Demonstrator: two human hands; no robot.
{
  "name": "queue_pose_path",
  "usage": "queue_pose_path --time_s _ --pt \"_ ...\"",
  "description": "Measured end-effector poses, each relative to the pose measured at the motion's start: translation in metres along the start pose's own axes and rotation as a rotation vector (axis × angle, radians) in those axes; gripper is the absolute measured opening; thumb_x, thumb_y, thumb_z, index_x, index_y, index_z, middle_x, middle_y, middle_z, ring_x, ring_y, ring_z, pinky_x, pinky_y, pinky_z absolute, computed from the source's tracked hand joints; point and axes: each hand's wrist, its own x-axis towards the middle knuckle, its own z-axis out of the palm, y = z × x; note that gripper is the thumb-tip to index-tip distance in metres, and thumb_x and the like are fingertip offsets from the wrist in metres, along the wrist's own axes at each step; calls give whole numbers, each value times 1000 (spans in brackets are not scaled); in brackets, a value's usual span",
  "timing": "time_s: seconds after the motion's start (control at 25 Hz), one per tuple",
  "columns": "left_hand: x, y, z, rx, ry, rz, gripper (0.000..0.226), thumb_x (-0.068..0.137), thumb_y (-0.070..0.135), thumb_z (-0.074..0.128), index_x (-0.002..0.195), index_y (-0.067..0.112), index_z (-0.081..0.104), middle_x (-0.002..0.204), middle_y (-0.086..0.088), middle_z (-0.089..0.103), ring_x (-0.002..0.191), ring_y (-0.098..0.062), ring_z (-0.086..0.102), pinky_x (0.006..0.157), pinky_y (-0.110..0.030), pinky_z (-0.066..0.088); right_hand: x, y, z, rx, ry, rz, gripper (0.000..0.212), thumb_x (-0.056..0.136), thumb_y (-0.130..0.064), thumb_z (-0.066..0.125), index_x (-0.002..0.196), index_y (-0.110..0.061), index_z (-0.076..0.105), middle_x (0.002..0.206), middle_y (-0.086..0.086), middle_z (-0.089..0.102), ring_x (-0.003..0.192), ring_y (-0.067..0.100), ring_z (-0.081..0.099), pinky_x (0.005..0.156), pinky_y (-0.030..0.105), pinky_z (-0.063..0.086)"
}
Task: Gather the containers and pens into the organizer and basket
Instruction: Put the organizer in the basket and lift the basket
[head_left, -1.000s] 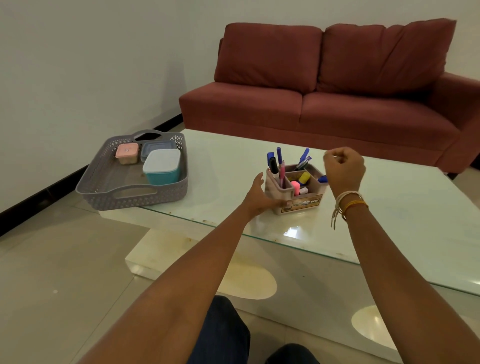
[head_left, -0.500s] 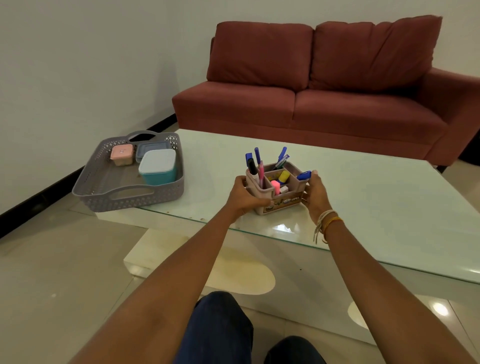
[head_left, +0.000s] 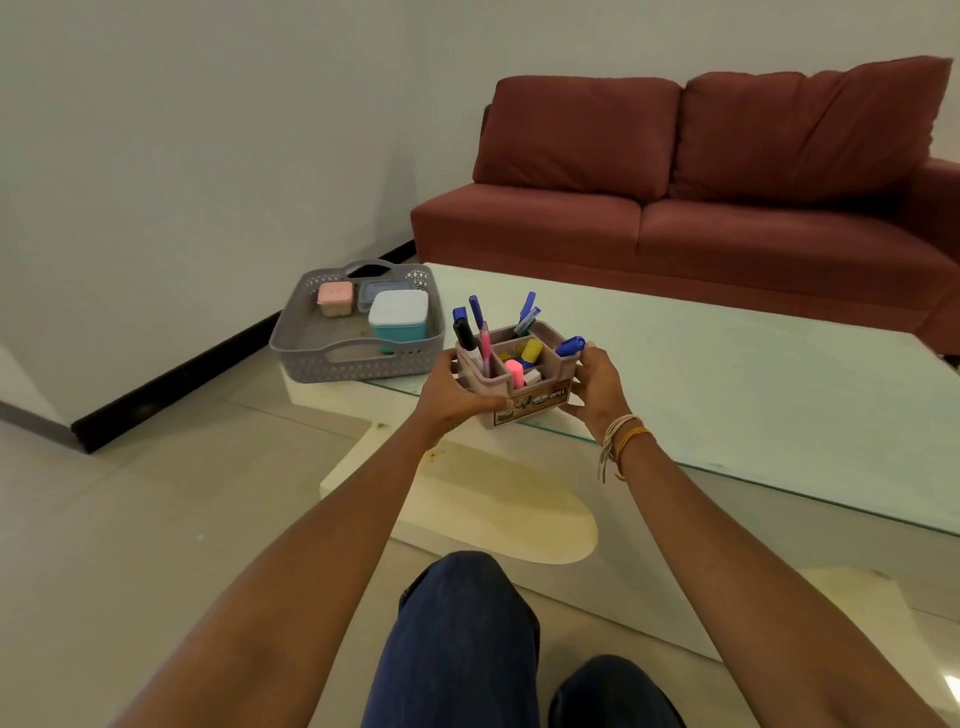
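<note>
Left hand (head_left: 453, 391): clasps the left side of the small brown plastic desk organizer (head_left: 519, 374), thumb along its lower front edge.
Right hand (head_left: 596, 391): grips the organizer's right side, fingers wrapped round the far corner; thread and orange bands (head_left: 621, 446) circle the wrist.
Organizer: held between both hands at the near edge of the glass-topped table (head_left: 727, 395); whether its base touches the glass cannot be told.
Organizer contents: a black marker (head_left: 464, 335), a pink pen (head_left: 485, 349) and blue-capped pens (head_left: 475, 312) stand in the left compartment; more blue pens (head_left: 527, 314) lean at the back; a yellow highlighter (head_left: 531, 352) and a pink highlighter (head_left: 516, 373) sit in the middle; a blue marker (head_left: 570, 346) lies over the right rim.
Grey perforated plastic basket (head_left: 332, 358): on the table's left corner, near the organizer but apart from it.
Basket contents: a teal container with a white lid (head_left: 398, 319), a small pink-lidded container (head_left: 335, 299), a flat grey-blue lidded container (head_left: 382, 287) behind.
Beyond: a dark red fabric sofa (head_left: 701, 197) against the wall.
Below: dark blue trouser knees (head_left: 462, 634).
</note>
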Motion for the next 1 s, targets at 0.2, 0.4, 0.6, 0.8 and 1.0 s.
queue_pose_path --time_s 0.2,0.4,0.6,0.8,1.0 --pt "-11 14 -25 6 111 39 90 56 25 90 133 20 43 117 7 55 103 -8 56 70 -12 44 -6 -17 35 -20 -24 -70 29 98 -41 42 109 -19 58 87 0 63 76 11 60 68 29 52" --pt "10 57 -74 103 230 118 90 62 31 88 139 20 41 121 5 56 102 -10 58 75 -19 51 10 -57 78 -85 -107 -193 10 93 -33 52 94 -27 61 77 -7 66 64 9 66 59 26 56" --pt "43 63 -135 198 458 66 92 51 51 87 126 20 45 120 3 58 108 -16 59 94 -37 52 58 -87 157 -207 -246 -237 20 96 -30 51 108 -15 58 84 -4 61 74 11 58 64 27 47" --pt "64 37 -142 227 891 -116 99 40 71 77 118 22 39 109 2 52 93 -12 57 73 -28 51 92 -61 240 -516 -316 -252 33 99 -16 41 120 3 59 116 22 63 99 26 57 77 25 40" --pt "88 9 -141 350 1011 -291 94 49 62 81 118 15 38 103 -3 48 82 -15 51 61 -29 40 109 -18 243 -966 -170 -442 35 88 -24 51 117 -9 63 117 14 66 109 35 60 93 37 50"
